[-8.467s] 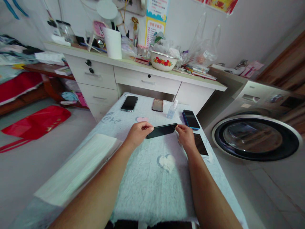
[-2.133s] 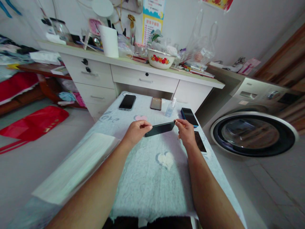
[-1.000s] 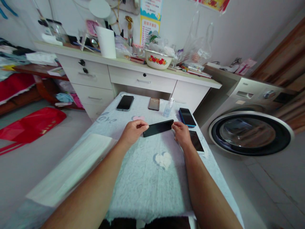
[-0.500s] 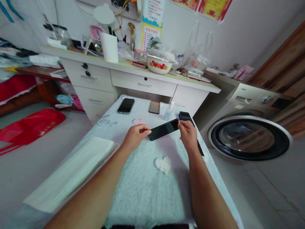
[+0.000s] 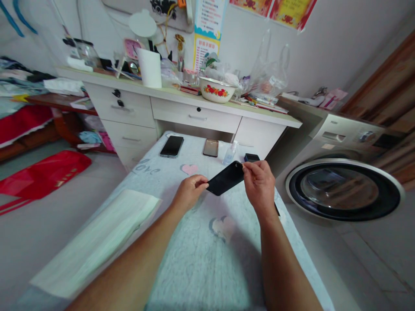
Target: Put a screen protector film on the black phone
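Observation:
My left hand [image 5: 191, 190] pinches the lower left end of a black smartphone [image 5: 226, 178]. At its upper right end, my right hand [image 5: 260, 181] grips the corner between thumb and fingers. The phone is held slanted above the table; its dark, matte face toward me has a small camera-like spot near the right end. Beyond it stands a clear spray bottle [image 5: 230, 153]. Another dark phone [image 5: 251, 158] lies at the right edge, partly hidden by my right hand. Farther back are a brownish phone case or phone [image 5: 211, 147] and a black-screened phone [image 5: 172, 146].
A pale folded cloth [image 5: 97, 242] lies on the left of the cloth-covered table [image 5: 194, 268]. Behind are a white desk [image 5: 181, 110] with a flowered bowl [image 5: 216, 90] and a paper roll [image 5: 149, 68]. A washing machine [image 5: 340, 142] stands at the right.
The phone in my hands has been turned over, from a glossy face to a dark matte one with a camera-like spot. It slants more steeply, and my right hand has shifted slightly right.

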`<state>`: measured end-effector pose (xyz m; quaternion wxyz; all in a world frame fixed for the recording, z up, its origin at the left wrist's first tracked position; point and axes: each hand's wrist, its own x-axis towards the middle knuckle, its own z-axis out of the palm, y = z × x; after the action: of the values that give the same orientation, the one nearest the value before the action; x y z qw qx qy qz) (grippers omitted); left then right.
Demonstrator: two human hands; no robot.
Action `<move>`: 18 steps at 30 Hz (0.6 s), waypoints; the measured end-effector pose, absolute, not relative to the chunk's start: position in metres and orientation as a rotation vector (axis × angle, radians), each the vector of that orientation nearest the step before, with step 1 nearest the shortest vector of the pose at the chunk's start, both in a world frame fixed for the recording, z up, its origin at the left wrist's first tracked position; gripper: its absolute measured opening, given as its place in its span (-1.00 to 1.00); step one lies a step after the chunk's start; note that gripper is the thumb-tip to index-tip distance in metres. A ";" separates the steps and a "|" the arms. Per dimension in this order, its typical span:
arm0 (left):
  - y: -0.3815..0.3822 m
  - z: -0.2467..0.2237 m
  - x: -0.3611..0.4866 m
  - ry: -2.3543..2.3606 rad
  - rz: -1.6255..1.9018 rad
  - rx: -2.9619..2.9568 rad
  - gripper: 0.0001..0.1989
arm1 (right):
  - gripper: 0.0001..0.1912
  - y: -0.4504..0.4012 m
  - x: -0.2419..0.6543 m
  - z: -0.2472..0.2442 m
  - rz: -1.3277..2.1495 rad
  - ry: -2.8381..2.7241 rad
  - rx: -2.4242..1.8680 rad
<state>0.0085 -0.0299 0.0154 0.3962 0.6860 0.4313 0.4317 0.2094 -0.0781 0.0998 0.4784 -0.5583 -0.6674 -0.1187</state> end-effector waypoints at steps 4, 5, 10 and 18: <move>-0.030 0.015 0.008 1.151 1.087 1.850 -0.86 | -0.80 -0.081 0.197 0.104 -0.290 -1.657 -1.350; -0.030 0.016 0.008 1.172 1.079 1.884 -0.87 | -0.80 -0.082 0.195 0.106 -0.291 -1.668 -1.352; -0.034 0.019 0.008 1.323 1.048 2.043 -0.89 | -0.78 -0.083 0.185 0.111 -0.309 -1.746 -1.364; -0.034 0.017 0.009 1.424 1.004 2.180 -0.90 | -0.76 -0.078 0.174 0.113 -0.321 -1.879 -1.355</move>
<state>0.0093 -0.0336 0.0169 0.1746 0.7691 0.5024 0.3543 0.1737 -0.0776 0.1135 0.3910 -0.5332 -0.7395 -0.1265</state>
